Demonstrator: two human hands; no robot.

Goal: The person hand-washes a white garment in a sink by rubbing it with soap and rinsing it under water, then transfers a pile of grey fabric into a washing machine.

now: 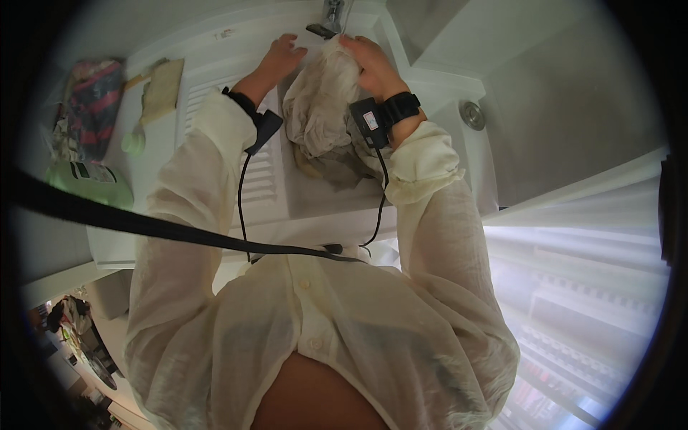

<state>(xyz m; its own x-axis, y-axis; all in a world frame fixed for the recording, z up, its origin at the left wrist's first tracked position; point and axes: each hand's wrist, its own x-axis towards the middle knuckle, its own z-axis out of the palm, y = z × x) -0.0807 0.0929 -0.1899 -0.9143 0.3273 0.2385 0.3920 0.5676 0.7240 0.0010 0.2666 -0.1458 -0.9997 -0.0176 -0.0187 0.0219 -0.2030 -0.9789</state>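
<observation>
A wet, pale beige cloth [322, 102] hangs bunched from my right hand [374, 64], which grips its upper end below the metal faucet [334, 15]. The cloth's lower folds rest on a greyer piece of fabric [344, 166] in the white laundry sink [317, 201]; whether the two are one garment I cannot tell. To the left of the cloth, my left hand [278, 60] is raised over the sink's ledge with its fingers apart, holding nothing. Part of my right palm is hidden behind the cloth.
A ribbed washboard surface [258, 185] adjoins the basin. On the left stand a light green bottle [88, 185], a green cap [133, 144], a tan cloth [163, 91] and a bagged striped item [94, 110]. Black cables [243, 204] trail from both wrist straps. A round metal fitting [472, 115] sits right.
</observation>
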